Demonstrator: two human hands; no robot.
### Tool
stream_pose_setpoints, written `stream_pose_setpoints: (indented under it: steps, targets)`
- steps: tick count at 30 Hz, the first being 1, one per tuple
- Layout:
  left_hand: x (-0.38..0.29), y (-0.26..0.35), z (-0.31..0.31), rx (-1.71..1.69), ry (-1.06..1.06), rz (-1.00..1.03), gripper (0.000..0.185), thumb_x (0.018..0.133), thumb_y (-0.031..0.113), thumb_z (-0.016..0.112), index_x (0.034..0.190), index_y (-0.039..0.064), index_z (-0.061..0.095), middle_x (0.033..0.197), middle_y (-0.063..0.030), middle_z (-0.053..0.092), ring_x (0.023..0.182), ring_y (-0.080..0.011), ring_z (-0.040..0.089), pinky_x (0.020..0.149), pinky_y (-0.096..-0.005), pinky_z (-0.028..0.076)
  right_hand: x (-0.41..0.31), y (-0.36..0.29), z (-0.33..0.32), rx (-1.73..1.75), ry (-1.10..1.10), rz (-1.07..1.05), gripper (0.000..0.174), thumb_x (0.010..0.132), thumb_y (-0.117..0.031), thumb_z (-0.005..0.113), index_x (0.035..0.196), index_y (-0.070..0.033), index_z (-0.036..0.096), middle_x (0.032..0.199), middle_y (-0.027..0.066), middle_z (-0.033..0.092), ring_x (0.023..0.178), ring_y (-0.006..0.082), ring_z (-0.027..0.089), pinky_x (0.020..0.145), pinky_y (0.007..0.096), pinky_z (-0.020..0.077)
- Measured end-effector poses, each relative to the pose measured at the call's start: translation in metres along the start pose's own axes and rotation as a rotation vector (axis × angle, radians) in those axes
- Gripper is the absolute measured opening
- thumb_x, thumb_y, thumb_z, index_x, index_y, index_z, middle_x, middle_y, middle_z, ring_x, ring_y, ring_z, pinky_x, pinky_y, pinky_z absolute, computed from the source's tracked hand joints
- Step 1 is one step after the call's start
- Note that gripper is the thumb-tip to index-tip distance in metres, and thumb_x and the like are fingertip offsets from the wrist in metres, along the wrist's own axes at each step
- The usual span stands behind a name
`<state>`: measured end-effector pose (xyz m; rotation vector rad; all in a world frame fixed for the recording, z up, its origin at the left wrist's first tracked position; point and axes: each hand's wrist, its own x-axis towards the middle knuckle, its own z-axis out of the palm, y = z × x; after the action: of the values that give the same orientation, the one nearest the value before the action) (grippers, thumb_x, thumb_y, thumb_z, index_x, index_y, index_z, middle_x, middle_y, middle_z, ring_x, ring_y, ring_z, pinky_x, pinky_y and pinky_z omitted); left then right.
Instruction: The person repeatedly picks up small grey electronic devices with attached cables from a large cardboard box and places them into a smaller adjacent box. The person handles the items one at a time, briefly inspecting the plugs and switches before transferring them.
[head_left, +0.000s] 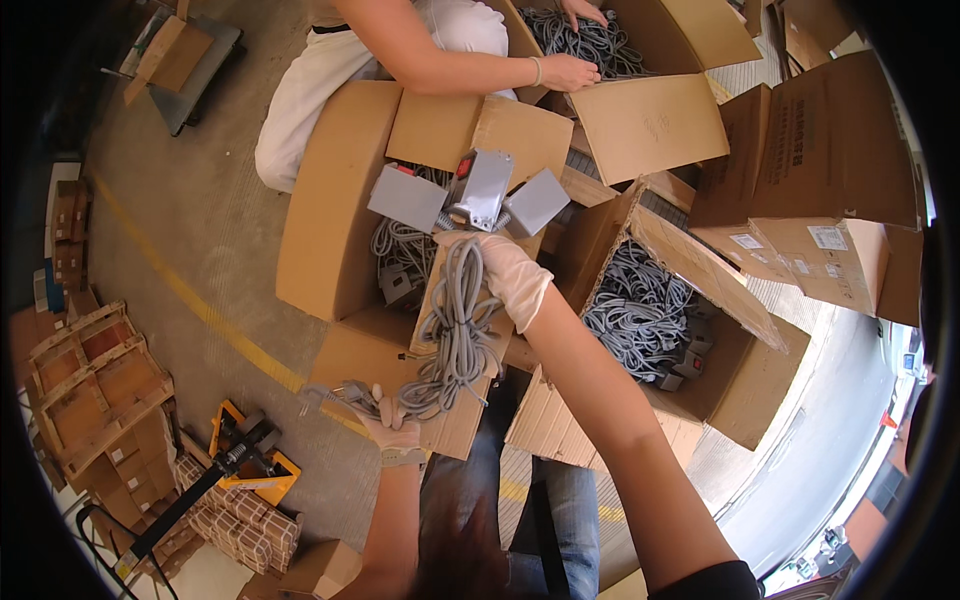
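My right hand, in a pale glove, grips several coiled grey cables near their grey metal boxes, one of which has a red switch. The bundle hangs over the flap of an open cardboard box holding more cables and grey boxes. My left hand, also gloved, is at the lower end of the bundle, with plug ends at its fingers; its exact hold is partly hidden. Right of my right forearm, another open carton holds many coiled grey cables.
Across from me, a person in white trousers reaches with both hands into a third carton of cables. Stacked cartons stand at the right. A yellow pallet jack, wooden crate frame and flat trolley are at the left.
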<state>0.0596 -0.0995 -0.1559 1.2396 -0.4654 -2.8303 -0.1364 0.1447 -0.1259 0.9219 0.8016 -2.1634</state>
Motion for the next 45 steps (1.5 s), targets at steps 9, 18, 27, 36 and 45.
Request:
stream_pose_setpoints:
  steps: [9,18,27,36,45]
  targets:
    - [0.103,-0.08,-0.011,-0.218,0.191,-0.02,0.044,0.086,0.045,0.054,0.089,0.001,0.059,0.057,0.0002,0.043,0.051,-0.0124,0.042,0.055,-0.027,0.044,0.145,-0.068,-0.095,-0.233,0.257,-0.212,0.02,0.079,-0.027,0.066,0.083,-0.007,0.065,0.072,0.0053,0.064,0.057,0.0162,0.06,0.05,0.033,0.0517]
    - [0.14,-0.071,-0.021,0.374,0.39,-0.304,0.053,0.082,0.036,0.063,0.119,0.003,0.044,0.132,-0.0119,0.042,0.125,-0.026,0.038,0.099,-0.0397,0.039,0.071,-0.112,-0.094,-1.985,0.552,-0.431,0.042,0.083,-0.035,0.045,0.104,-0.004,0.063,0.102,0.0153,0.062,0.095,0.0312,0.058,0.08,0.0386,0.0458]
    - [0.076,-0.042,-0.018,0.937,0.213,-0.203,0.054,0.09,0.036,0.048,0.13,0.0,0.039,0.131,-0.0102,0.044,0.112,-0.0214,0.048,0.093,-0.0322,0.041,-0.214,-0.048,-0.221,-0.579,0.026,-0.757,0.044,0.085,-0.039,0.051,0.087,0.003,0.065,0.073,0.0138,0.065,0.057,0.0192,0.064,0.042,0.0219,0.045]
    - [-0.092,-0.147,-0.006,1.621,-0.147,-0.521,0.037,0.091,0.03,0.048,0.114,0.001,0.053,0.104,-0.0106,0.057,0.095,-0.0173,0.052,0.079,-0.0298,0.043,-0.054,0.09,-0.416,-1.432,0.879,-0.625,0.076,0.063,-0.023,0.073,0.13,-0.006,0.039,0.124,0.0155,0.049,0.121,0.0305,0.04,0.099,0.0406,0.0345]
    - [-0.023,-0.343,-0.045,1.441,-0.194,-0.44,0.04,0.093,0.025,0.044,0.122,-0.003,0.046,0.107,-0.017,0.058,0.1,-0.0244,0.056,0.088,-0.0325,0.043,0.018,0.102,-0.431,-1.707,0.467,0.075,0.032,0.07,-0.018,0.06,0.1,-0.007,0.064,0.091,0.0112,0.067,0.088,0.0267,0.064,0.077,0.0355,0.0487]
